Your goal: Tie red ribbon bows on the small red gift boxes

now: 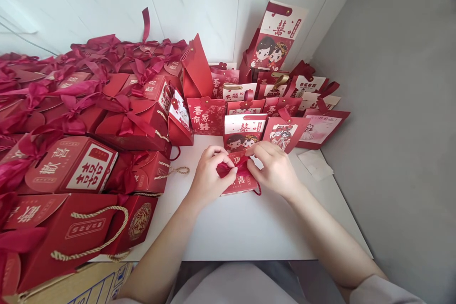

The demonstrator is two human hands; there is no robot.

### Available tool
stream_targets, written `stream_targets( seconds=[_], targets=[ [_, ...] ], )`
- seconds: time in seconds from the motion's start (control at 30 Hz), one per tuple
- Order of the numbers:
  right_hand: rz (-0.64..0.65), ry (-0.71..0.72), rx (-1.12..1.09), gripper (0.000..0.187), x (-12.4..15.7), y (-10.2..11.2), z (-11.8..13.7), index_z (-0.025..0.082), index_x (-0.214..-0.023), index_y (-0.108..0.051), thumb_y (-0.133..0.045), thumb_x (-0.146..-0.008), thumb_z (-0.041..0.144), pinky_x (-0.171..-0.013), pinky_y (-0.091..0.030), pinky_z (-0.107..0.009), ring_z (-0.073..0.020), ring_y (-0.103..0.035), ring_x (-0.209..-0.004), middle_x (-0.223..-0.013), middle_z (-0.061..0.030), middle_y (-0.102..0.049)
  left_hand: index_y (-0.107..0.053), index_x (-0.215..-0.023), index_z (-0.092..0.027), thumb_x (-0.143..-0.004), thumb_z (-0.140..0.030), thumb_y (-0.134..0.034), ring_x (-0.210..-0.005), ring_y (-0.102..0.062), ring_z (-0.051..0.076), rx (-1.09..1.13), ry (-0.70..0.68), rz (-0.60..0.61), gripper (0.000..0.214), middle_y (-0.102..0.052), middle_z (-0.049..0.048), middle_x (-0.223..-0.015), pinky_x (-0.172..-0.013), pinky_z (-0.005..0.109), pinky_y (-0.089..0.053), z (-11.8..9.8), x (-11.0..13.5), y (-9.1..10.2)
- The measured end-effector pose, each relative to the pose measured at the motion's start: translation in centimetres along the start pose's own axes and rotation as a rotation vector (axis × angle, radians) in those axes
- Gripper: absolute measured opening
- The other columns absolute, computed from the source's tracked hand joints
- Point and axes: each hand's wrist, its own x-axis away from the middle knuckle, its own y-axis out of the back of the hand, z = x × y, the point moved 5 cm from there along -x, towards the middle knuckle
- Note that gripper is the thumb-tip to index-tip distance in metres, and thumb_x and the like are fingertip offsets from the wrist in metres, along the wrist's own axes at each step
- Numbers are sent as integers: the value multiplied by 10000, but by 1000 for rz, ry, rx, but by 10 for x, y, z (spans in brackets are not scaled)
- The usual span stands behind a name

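The left hand [215,171] pinches a crimson ribbon [226,167] with thumb and forefinger brought together, while the right hand [276,171] has its fingers bent and drawn in narrow at the other side of the ribbon; whether they grip it, I cannot tell. Under both hands is a small red box [246,181], which rests on the white tabletop [249,232] in front of the person. Its top is a muted red with large pale characters, partly covered by the ribbon and the fingers; a strip of pale side shows along its near edge, and a dark red cord [258,190] loops out at its right. Just behind the box stands a white and red bag [245,128] with a cartoon couple on its front, with more red, pink and white bags grouped behind and beside it, one taller bag [276,38] rising at the back. To the right of the group lies a piece of white paper [315,164]. The left side is crowded with red boxes [64,166], many topped with crimson bows, some with twisted gold cord handles. A cardboard carton [85,287] shows at the lower left, a pale tiled wall [199,0] behind, and a grey panel [395,85] at the right.
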Motion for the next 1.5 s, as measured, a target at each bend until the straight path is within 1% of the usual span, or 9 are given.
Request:
stream_targets(
  seconds=[0.23, 0.4, 0.6, 0.77, 1.0, 1.13, 1.33, 1.43, 1.5],
  targets=[
    [82, -199, -94, 56, -1, -5, 8, 232, -976, -555, -560, -940, 274, -684, -504, -365, -228, -616, -787, -936, -65, -637, -611, -798, -206, -825, -178, -655, -1146, -590, 221, 36, 52, -5, 58, -578, 53, -1186, -1020, 382, -444, 2, 2, -2],
    [34, -171, -5, 106, 1, -4, 8, 217, -951, -591, -493, -972, 185, -677, -495, -361, -227, -652, -773, -883, -60, -672, -597, -821, -211, -837, -156, -614, -1171, -579, 213, 77, 65, 30, 60, -573, 42, -1191, -1020, 359, -432, -1, 3, -3],
    [-22, -64, 70, 125, 2, 1, 13, 211, -1005, -638, -515, -988, 190, -709, -511, -343, -220, -678, -818, -912, -59, -712, -545, -787, -209, -781, -52, -558, -1143, -578, 196, 123, 89, 49, 158, -573, 25, -1120, -962, 328, -442, 0, 3, -7],
    [22, -77, 117, 104, 1, -3, 15, 192, -998, -654, -558, -959, 187, -638, -495, -302, -191, -658, -761, -904, -46, -684, -551, -791, -211, -776, -53, -562, -1133, -577, 198, 97, 46, 24, 159, -574, 20, -1089, -963, 332, -444, -4, 3, -6],
    [-90, -130, 172, 112, 8, -8, 10, 202, -902, -588, -513, -963, 146, -512, -414, -267, -162, -650, -641, -836, -35, -700, -540, -802, -211, -768, -34, -548, -1127, -577, 186, 114, 42, 27, 181, -573, 12, -1100, -953, 319, -445, -3, 2, -6],
    [-57, -196, 74, 124, 7, -11, 6, 209, -866, -551, -497, -956, 143, -525, -431, -268, -162, -633, -598, -801, -29, -678, -538, -773, -206, -758, -39, -547, -1132, -573, 194, 119, 60, 41, 168, -565, 14, -1092, -927, 316, -444, -1, 0, -8],
    [-8, -295, -67, 99, 7, -14, 1, 218, -867, -538, -511, -935, 152, -598, -496, -296, -194, -669, -679, -839, -38, -681, -548, -765, -203, -751, -45, -550, -1107, -586, 200, 118, 66, 79, 158, -561, 17, -1128, -936, 331, -443, 2, 0, -8],
    [104, -329, -230, 61, 5, -9, -4, 229, -954, -569, -553, -928, 176, -673, -549, -323, -189, -684, -726, -945, -32, -707, -577, -822, -209, -797, -92, -580, -1162, -580, 223, 164, 67, 123, 120, -574, 38, -1183, -975, 351, -445, 4, 2, -1],
    [214, -302, -397, 155, 3, -3, -6, 246, -1084, -578, -591, -935, 209, -789, -583, -345, -188, -706, -836, -1086, -32, -712, -608, -942, -221, -848, -157, -602, -1205, -571, 237, 231, 47, 122, 114, -582, 59, -1240, -1023, 374, -438, 7, 4, 9]
  ],
)
